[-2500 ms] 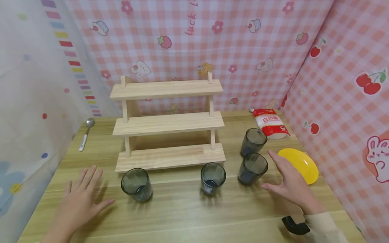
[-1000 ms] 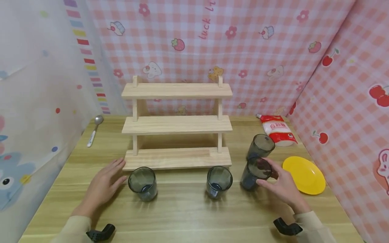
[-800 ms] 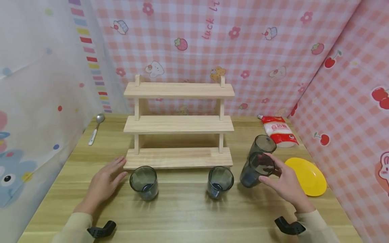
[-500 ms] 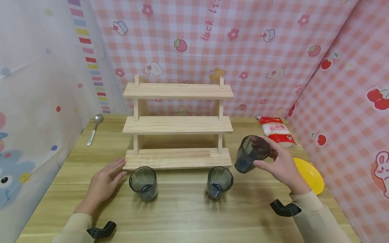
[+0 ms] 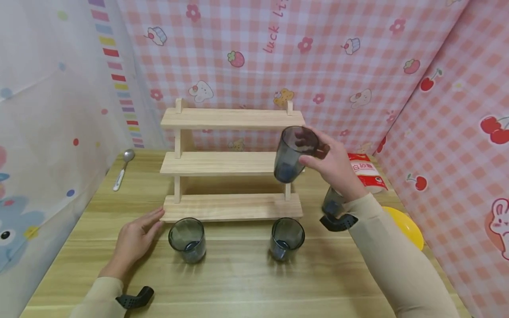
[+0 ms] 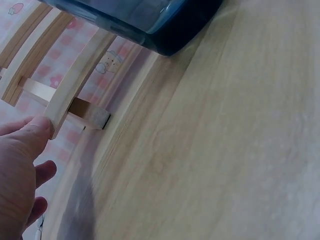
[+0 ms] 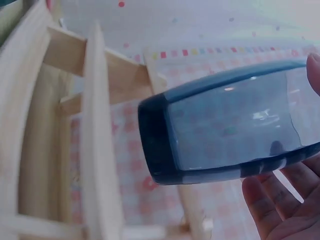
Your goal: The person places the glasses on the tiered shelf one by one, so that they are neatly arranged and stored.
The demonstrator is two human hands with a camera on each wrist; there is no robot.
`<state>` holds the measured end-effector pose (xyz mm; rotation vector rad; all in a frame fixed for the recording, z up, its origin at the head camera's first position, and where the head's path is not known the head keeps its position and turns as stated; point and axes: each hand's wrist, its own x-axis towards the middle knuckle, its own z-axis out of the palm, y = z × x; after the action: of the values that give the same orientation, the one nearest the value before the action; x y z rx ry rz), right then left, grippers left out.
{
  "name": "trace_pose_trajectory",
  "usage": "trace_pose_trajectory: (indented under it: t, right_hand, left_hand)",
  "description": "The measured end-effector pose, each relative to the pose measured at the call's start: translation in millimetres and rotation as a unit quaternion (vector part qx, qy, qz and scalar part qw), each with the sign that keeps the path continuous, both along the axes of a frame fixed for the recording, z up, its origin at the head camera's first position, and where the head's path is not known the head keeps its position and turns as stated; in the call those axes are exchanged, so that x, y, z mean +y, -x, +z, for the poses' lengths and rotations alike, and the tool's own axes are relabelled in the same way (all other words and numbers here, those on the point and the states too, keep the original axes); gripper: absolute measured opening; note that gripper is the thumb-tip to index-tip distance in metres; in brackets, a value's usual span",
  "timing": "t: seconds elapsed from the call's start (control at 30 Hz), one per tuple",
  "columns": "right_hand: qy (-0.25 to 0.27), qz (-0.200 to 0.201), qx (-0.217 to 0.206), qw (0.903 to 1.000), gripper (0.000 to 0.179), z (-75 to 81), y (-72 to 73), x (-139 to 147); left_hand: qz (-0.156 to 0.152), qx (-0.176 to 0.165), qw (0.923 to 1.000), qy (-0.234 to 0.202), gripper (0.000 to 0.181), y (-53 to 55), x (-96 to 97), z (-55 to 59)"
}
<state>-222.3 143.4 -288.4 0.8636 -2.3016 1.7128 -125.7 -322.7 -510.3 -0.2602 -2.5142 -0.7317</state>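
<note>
My right hand (image 5: 338, 163) holds a smoky grey drinking glass (image 5: 287, 163) by its side near the rim. The glass is raised and tilted, overlapping the right end of the middle board in the head view; its base points toward the shelf in the right wrist view. At the left end of the bottom board of the three-tier wooden shelf (image 5: 230, 207), my left hand (image 5: 133, 240) rests its fingertips on the wood. Two similar glasses stand in front of the shelf, a left glass (image 5: 188, 240) and a right glass (image 5: 287, 238).
A further glass (image 5: 332, 202) is partly hidden behind my right wrist. Beyond it lies a red and white sugar bag (image 5: 367, 172), with a yellow plate (image 5: 407, 227) at the right. A spoon (image 5: 123, 170) lies left of the shelf. Patterned cloth walls enclose the table.
My right hand has gripped one of the right-hand glasses, lifted it and carried it up and left toward the shelf. My left hand has moved right to the bottom board's end and stayed there.
</note>
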Motion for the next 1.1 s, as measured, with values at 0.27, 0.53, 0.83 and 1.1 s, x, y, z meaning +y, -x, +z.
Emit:
trace_pose_trajectory:
  t: [0.27,0.53,0.83,1.1]
  right_hand:
    - [-0.003,0.024,-0.001,0.9997,0.062,41.0,42.6,-41]
    - [-0.024,0.018,-0.031,0.9991,0.066,60.2,92.6,-82]
    - [0.012,0.025,-0.067,0.9974,0.074,42.6,144.6,-112]
    - [-0.009,0.01,-0.091,0.9957,0.082,34.1,159.0,-123]
  left_hand:
    - [0.008,0.01,0.9999,-0.005,0.031,1.3,-2.0,0.2]
    - [0.007,0.026,0.9996,0.0,0.031,2.2,-2.0,-2.0]
    - [0.006,0.021,0.9997,-0.01,0.031,-0.1,1.8,-1.9]
    - [0.006,0.023,0.9997,-0.006,0.031,0.3,0.7,-1.8]
